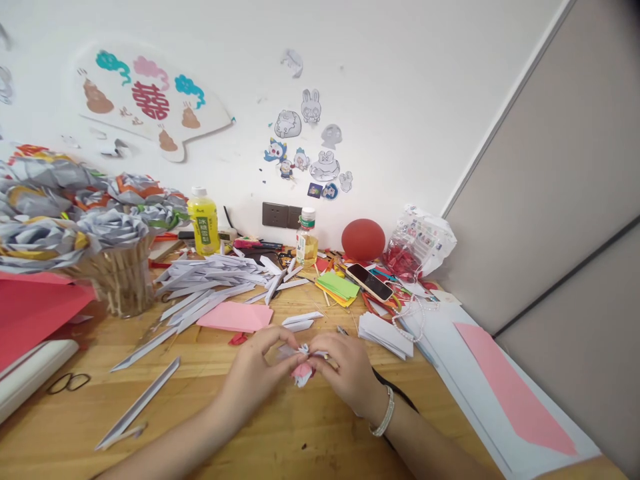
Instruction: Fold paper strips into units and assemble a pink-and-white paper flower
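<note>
Between my two hands is a small paper flower (302, 375) in white and pink, above the front middle of the wooden table. My left hand (265, 360) pinches its left side with thumb and forefinger. From the right, my right hand (345, 367) grips it the same way, a bracelet on the wrist. The fingers hide part of the folds. Just behind the hands lie folded white paper strips (303, 321) and a stack of pink paper (235, 317). A single folded strip (137, 403) rests on the table to the left.
Paper flowers on sticks stand in a clear container (125, 283) at left. Farther back are a heap of white strips (215, 277), a yellow bottle (203, 223), a second bottle (307, 237), a red balloon (363, 240) and a phone (370, 283). Scissors (69, 382) lie left.
</note>
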{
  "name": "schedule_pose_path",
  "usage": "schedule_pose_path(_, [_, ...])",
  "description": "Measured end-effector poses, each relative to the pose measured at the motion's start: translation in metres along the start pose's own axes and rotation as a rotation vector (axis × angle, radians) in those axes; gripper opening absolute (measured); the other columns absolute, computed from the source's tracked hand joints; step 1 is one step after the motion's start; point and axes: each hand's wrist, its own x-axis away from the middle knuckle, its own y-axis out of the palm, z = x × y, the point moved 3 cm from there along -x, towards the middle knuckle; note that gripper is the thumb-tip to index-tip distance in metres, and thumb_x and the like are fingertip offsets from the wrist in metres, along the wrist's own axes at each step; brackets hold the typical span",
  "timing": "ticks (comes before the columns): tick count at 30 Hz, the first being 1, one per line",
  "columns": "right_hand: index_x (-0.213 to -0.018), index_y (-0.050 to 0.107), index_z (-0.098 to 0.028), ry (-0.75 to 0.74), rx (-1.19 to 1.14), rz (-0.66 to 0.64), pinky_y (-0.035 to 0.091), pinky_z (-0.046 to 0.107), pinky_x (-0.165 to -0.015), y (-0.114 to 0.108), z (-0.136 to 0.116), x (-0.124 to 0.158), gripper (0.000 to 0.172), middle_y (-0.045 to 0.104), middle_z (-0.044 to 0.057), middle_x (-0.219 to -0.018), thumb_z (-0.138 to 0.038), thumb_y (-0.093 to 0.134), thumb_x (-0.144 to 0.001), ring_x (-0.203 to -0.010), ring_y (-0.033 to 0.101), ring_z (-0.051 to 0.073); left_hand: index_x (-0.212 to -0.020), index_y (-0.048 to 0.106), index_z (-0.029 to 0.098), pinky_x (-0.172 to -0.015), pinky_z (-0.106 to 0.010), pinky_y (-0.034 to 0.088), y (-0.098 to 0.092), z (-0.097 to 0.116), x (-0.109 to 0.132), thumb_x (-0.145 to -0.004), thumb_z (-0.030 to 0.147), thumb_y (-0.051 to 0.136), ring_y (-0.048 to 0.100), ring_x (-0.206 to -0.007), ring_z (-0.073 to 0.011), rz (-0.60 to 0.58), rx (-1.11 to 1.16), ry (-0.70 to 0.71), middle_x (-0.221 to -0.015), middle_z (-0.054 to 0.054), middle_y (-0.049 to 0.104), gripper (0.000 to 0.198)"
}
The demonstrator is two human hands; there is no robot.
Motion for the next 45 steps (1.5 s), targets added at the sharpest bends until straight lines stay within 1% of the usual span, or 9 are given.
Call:
schedule_pose_path(7, [-0.087, 0.061, -0.023, -0.032, 0.010, -0.098, 0.043, 0.028, -0.072, -0.004, 0.001, 0.001, 0.009, 0.067, 0.003, -0.085, -0.024, 0.052, -0.085, -0.079, 0.060, 0.017, -0.066, 0.059, 0.020, -0.069, -0.027, 0.041, 0.000, 0.004, 0.000, -0.074, 0.030, 0.062, 0.056, -0.070, -0.0160, -0.043, -0.034, 0.267, -0.069, 0.000, 0.064, 0.013])
schedule_pose_path(10, [-0.078, 0.062, -0.022, 0.177, -0.100, -0.097, 0.041, 0.023, -0.060, -0.006, 0.001, -0.001, 0.003, 0.063, -0.002, -0.069, -0.025, 0.062, -0.078, -0.061, 0.055, 0.013, -0.065, 0.059, 0.019, -0.066, -0.025, 0.041, 0.000, 0.005, -0.002, -0.074, 0.030, 0.060, 0.056, -0.068, -0.0158, -0.132, -0.058, 0.168, -0.068, 0.000, 0.063, 0.014])
schedule_pose_path(13, [-0.072, 0.061, -0.020, 0.387, -0.250, -0.143, 0.031, 0.019, -0.045, -0.002, 0.005, -0.002, 0.007, 0.051, -0.007, -0.054, -0.024, 0.067, -0.072, -0.048, 0.042, 0.009, -0.068, 0.061, 0.019, -0.066, -0.024, 0.043, 0.003, 0.001, -0.005, -0.075, 0.030, 0.056, 0.059, -0.070, -0.0155, -0.337, -0.009, 0.017, -0.070, 0.001, 0.066, 0.014])
schedule_pose_path(18, [-0.070, 0.059, -0.016, 0.516, -0.508, -0.250, 0.032, 0.017, -0.046, 0.013, 0.018, 0.001, 0.007, 0.052, -0.006, -0.059, -0.018, 0.065, -0.068, -0.051, 0.043, 0.008, -0.072, 0.061, 0.017, -0.062, -0.023, 0.045, 0.013, -0.016, -0.006, -0.070, 0.032, 0.059, 0.060, -0.071, -0.0160, -0.488, 0.091, -0.130, -0.072, 0.000, 0.066, 0.015])
schedule_pose_path(25, [-0.064, 0.056, -0.016, 0.495, -0.418, -0.233, 0.027, 0.017, -0.043, 0.016, 0.024, 0.002, 0.010, 0.047, -0.007, -0.054, -0.018, 0.065, -0.068, -0.049, 0.038, 0.007, -0.057, 0.053, 0.018, -0.054, -0.022, 0.038, 0.017, -0.017, -0.003, -0.070, 0.028, 0.054, 0.053, -0.058, -0.0141, -0.345, -0.091, -0.063, -0.059, 0.001, 0.059, 0.017])
schedule_pose_path(30, [-0.065, 0.059, -0.016, 0.452, -0.329, -0.222, 0.025, 0.018, -0.045, 0.015, 0.025, 0.002, 0.013, 0.048, -0.007, -0.055, -0.024, 0.067, -0.070, -0.050, 0.036, 0.008, -0.065, 0.059, 0.016, -0.055, -0.023, 0.042, 0.019, -0.017, -0.003, -0.068, 0.029, 0.056, 0.057, -0.060, -0.0151, -0.453, 0.052, -0.169, -0.065, -0.001, 0.065, 0.014])
schedule_pose_path(37, [-0.074, 0.066, -0.020, 0.313, -0.230, -0.313, 0.039, 0.021, -0.062, 0.010, 0.020, -0.002, 0.008, 0.065, -0.004, -0.072, -0.013, 0.066, -0.070, -0.067, 0.057, 0.013, -0.048, 0.052, 0.018, -0.053, -0.022, 0.036, 0.019, -0.006, 0.002, -0.069, 0.020, 0.054, 0.049, -0.052, -0.0121, -0.332, -0.233, 0.029, -0.052, 0.002, 0.057, 0.021])
schedule_pose_path(40, [-0.070, 0.067, -0.020, 0.290, -0.229, -0.281, 0.041, 0.022, -0.063, 0.007, 0.017, -0.002, 0.004, 0.068, -0.003, -0.072, -0.016, 0.066, -0.072, -0.069, 0.060, 0.014, -0.061, 0.056, 0.017, -0.057, -0.023, 0.042, 0.017, -0.012, -0.001, -0.072, 0.030, 0.056, 0.057, -0.061, -0.0148, -0.443, -0.034, -0.079, -0.062, 0.000, 0.063, 0.017])
schedule_pose_path(45, [-0.072, 0.069, -0.019, 0.322, -0.252, -0.221, 0.042, 0.020, -0.062, 0.009, 0.018, -0.001, 0.005, 0.069, -0.001, -0.073, -0.014, 0.068, -0.071, -0.068, 0.062, 0.013, -0.087, 0.055, 0.017, -0.065, -0.028, 0.050, 0.018, -0.026, -0.005, -0.076, 0.054, 0.048, 0.065, -0.075, -0.0185, -0.680, 0.396, -0.309, -0.084, -0.003, 0.068, 0.039])
